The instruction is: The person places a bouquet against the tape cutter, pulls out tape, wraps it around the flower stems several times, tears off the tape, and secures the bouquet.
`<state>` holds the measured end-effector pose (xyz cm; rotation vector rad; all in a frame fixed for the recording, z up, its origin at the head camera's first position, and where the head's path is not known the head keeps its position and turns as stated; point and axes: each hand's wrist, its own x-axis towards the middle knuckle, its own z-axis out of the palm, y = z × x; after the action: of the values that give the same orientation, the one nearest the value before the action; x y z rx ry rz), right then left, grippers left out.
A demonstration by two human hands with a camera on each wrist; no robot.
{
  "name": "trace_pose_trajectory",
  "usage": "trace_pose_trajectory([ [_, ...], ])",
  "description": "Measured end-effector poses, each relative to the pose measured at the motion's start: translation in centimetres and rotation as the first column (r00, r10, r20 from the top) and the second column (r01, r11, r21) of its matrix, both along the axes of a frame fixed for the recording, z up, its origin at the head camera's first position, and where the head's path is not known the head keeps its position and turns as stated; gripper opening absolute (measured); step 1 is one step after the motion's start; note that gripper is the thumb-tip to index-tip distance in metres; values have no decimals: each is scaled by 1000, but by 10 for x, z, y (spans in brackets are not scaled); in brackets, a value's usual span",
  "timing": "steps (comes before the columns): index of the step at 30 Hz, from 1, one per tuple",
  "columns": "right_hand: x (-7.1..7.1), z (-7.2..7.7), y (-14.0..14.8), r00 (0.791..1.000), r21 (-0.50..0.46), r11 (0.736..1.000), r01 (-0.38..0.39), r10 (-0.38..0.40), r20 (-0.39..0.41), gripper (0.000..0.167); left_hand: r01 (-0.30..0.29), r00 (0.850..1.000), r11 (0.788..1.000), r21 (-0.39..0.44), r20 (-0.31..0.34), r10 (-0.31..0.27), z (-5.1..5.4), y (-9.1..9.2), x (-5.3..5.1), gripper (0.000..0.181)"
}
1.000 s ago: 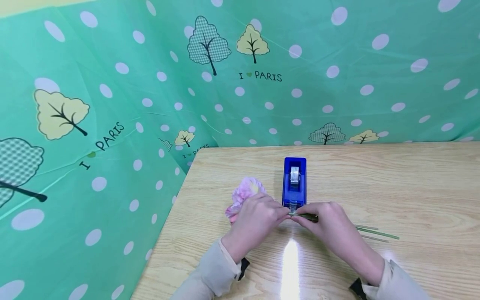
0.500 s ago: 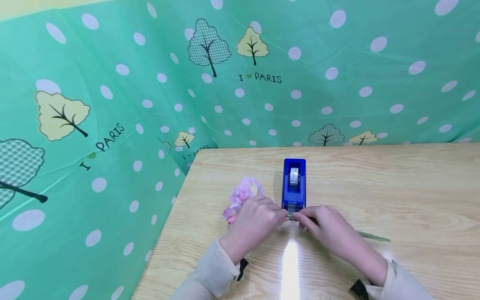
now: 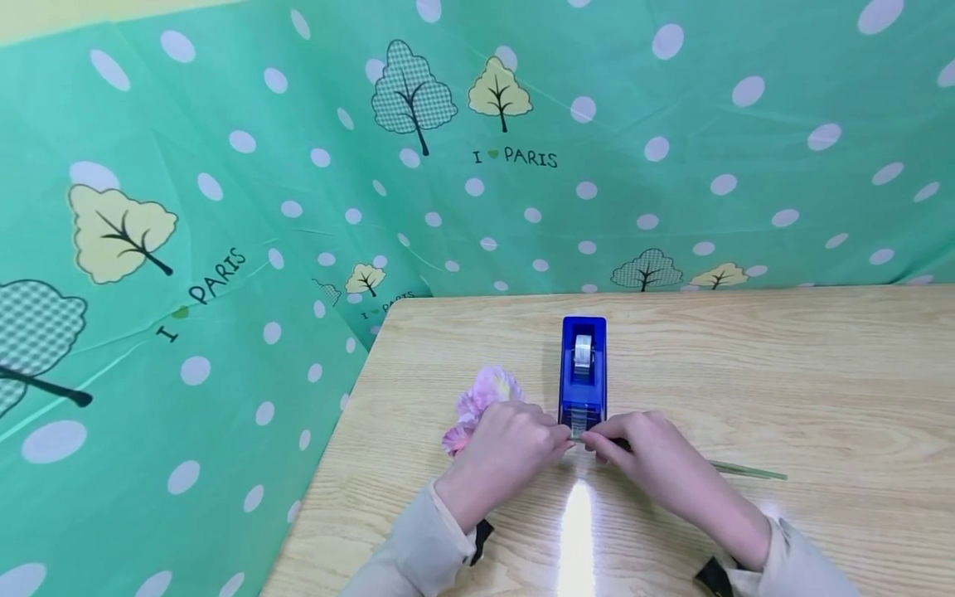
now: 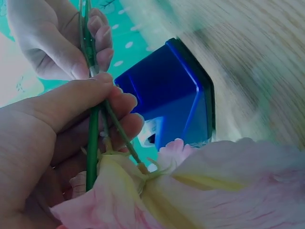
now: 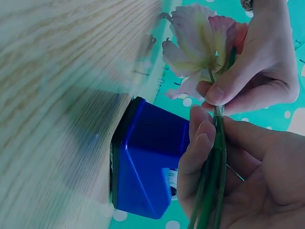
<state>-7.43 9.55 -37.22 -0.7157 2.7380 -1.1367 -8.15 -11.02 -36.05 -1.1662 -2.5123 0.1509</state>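
Pink artificial flowers with green stems are held crosswise just in front of a blue tape dispenser. My left hand pinches the stems close under the blossoms, thumb against fingers. Right beside it, my right hand grips the same stems farther down, and their ends stick out to the right. Clear tape wraps the stems between the two hands. In the head view a strip of tape reaches from the dispenser's front to the stems; the fingers partly cover where it meets them.
A tape roll sits in the dispenser, which stands on a light wooden table. Green dotted cloth hangs behind the table and along its left side. A bright reflection lies on the tabletop before the hands.
The stem ends on the right, spread apart a second ago, now look bunched together. The blossoms have turned and dropped a little, and both hands have shifted slightly toward the body.
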Motion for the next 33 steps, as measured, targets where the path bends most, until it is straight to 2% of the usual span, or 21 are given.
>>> trace_pose_trajectory([
  [5, 1, 2, -1, 1000, 13, 1000, -11, 11, 14, 19, -10, 999, 1000, 16, 38, 9, 2, 0, 3, 13],
  [17, -1, 2, 3, 999, -54, 998, -40, 40, -8, 19, -12, 997, 996, 85, 71, 6, 1, 0, 2, 10],
  [25, -7, 1, 4, 991, -110, 994, -25, 40, 131, 22, 8, 1000, 991, 133, 22, -10, 0, -1, 2, 10],
  [29, -8, -2, 4, 981, -145, 987, -72, 96, 170, 32, 28, 1000, 992, 121, -14, -26, -2, -1, 1, 12],
  [33, -9, -5, 5, 966, -188, 973, -136, 172, 192, 33, 38, 999, 993, 107, -41, -34, -4, 0, 1, 15],
])
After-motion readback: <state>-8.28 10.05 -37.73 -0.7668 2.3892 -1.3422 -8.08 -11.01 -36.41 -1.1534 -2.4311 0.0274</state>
